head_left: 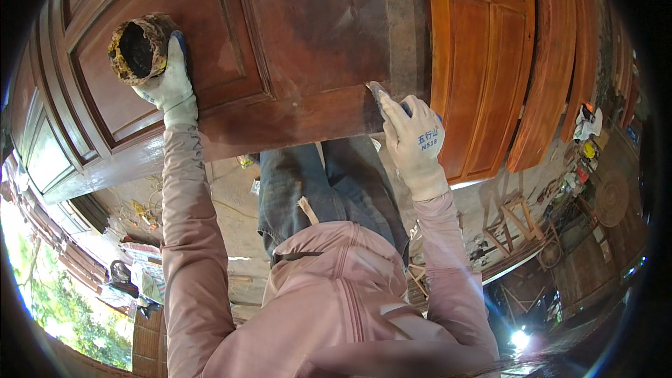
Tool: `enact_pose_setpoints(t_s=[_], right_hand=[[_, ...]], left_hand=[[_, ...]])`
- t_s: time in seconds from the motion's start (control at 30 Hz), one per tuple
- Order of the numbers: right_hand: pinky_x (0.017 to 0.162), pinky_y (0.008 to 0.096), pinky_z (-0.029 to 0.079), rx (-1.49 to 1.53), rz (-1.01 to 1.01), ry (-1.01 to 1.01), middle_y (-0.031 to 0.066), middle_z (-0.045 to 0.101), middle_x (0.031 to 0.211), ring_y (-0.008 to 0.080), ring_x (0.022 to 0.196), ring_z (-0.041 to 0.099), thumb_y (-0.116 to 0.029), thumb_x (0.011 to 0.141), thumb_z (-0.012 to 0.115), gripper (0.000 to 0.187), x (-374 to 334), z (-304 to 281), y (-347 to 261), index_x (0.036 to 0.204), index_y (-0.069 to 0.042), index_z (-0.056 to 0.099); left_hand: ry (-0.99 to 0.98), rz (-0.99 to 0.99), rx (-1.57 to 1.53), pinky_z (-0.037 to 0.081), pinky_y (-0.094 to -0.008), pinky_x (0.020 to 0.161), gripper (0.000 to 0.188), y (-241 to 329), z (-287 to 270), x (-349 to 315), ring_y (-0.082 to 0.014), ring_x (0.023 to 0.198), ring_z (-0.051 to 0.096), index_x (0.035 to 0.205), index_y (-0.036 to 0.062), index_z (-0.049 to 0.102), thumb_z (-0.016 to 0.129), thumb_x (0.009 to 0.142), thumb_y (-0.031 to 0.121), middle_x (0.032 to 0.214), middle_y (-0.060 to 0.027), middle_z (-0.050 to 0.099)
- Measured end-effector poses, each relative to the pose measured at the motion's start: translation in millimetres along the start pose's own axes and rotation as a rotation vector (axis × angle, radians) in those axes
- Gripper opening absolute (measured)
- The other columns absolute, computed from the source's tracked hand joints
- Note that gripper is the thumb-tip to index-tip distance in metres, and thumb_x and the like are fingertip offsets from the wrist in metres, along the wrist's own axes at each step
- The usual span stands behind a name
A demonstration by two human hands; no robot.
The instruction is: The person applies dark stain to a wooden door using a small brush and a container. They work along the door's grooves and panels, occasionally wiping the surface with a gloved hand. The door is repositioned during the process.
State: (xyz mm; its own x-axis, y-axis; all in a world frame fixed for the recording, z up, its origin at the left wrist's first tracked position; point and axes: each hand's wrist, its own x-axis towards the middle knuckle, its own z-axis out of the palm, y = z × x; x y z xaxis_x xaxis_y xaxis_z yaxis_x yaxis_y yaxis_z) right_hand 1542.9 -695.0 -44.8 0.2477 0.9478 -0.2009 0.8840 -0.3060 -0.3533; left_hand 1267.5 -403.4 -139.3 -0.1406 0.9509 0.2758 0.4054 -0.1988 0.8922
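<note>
My left hand [170, 91], in a white work glove with blue coating, grips a crusty round can [159, 26] by its side. The can's outside is caked with brown and yellow residue, and its mouth looks dark inside. My right hand [416, 141], gloved the same way, is closed on a small slim tool [379, 91] with a pale tip. Its exact kind is hard to make out. That tip meets the reddish-brown wooden door panel [308, 115] close to its near right corner. Darker patches mark the panel's surface farther back.
On the right lie a lighter orange-brown panelled door [483, 63] and several long wooden boards [551, 63]. Small wooden frames [521, 217] and scattered items stand on the floor [231, 238] beyond. A bright light [519, 339] shines at lower right.
</note>
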Motion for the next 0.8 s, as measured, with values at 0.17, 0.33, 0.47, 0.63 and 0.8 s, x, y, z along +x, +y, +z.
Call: enact_pose_setpoints(t_s=[0.17, 0.33, 0.47, 0.63, 0.8], right_hand=[[0.068, 0.0398, 0.047, 0.038, 0.002, 0.052, 0.0041, 0.053, 0.081, 0.0240, 0.076, 0.059, -0.012, 0.074, 0.075, 0.044, -3, -4, 0, 0.118, -0.019, 0.071], [0.070, 0.0392, 0.047, 0.014, 0.063, 0.051, 0.0041, 0.054, 0.082, 0.0244, 0.077, 0.059, -0.011, 0.074, 0.076, 0.045, -5, -7, 8, 0.117, -0.020, 0.072], [0.069, 0.0389, 0.047, 0.045, 0.022, 0.045, 0.0047, 0.054, 0.082, 0.0248, 0.077, 0.059, -0.012, 0.075, 0.075, 0.043, -6, -8, 10, 0.117, -0.019, 0.072], [0.067, 0.0389, 0.046, 0.035, 0.074, 0.054, 0.0050, 0.053, 0.081, 0.0246, 0.076, 0.058, -0.010, 0.075, 0.074, 0.045, -5, -10, 18, 0.119, -0.020, 0.071], [0.068, 0.0393, 0.047, 0.042, 0.029, 0.052, 0.0055, 0.053, 0.079, 0.0247, 0.075, 0.058, -0.008, 0.077, 0.071, 0.047, -3, -14, 20, 0.122, -0.020, 0.071]], left_hand=[[0.001, -0.021, -0.104, 0.051, -0.0376, 0.106, 0.088, 4, 2, -2, -0.0214, 0.122, 0.059, 0.140, -0.0026, 0.045, 0.093, 0.069, 0.017, 0.136, -0.0147, 0.057], [-0.015, 0.009, -0.024, 0.048, -0.0382, 0.109, 0.083, 8, 2, -4, -0.0225, 0.124, 0.058, 0.143, -0.0032, 0.044, 0.089, 0.076, 0.017, 0.138, -0.0138, 0.057], [-0.018, 0.020, 0.019, 0.047, -0.0387, 0.110, 0.081, 7, 1, -2, -0.0233, 0.125, 0.058, 0.144, -0.0037, 0.044, 0.088, 0.079, 0.016, 0.138, -0.0135, 0.057], [0.012, 0.016, -0.072, 0.053, -0.0361, 0.104, 0.085, 3, 2, -2, -0.0219, 0.117, 0.062, 0.136, -0.0039, 0.050, 0.095, 0.068, 0.020, 0.131, -0.0139, 0.061], [0.016, -0.023, 0.046, 0.053, -0.0358, 0.103, 0.092, 3, 2, -1, -0.0214, 0.118, 0.061, 0.137, -0.0052, 0.048, 0.097, 0.064, 0.024, 0.131, -0.0144, 0.060]])
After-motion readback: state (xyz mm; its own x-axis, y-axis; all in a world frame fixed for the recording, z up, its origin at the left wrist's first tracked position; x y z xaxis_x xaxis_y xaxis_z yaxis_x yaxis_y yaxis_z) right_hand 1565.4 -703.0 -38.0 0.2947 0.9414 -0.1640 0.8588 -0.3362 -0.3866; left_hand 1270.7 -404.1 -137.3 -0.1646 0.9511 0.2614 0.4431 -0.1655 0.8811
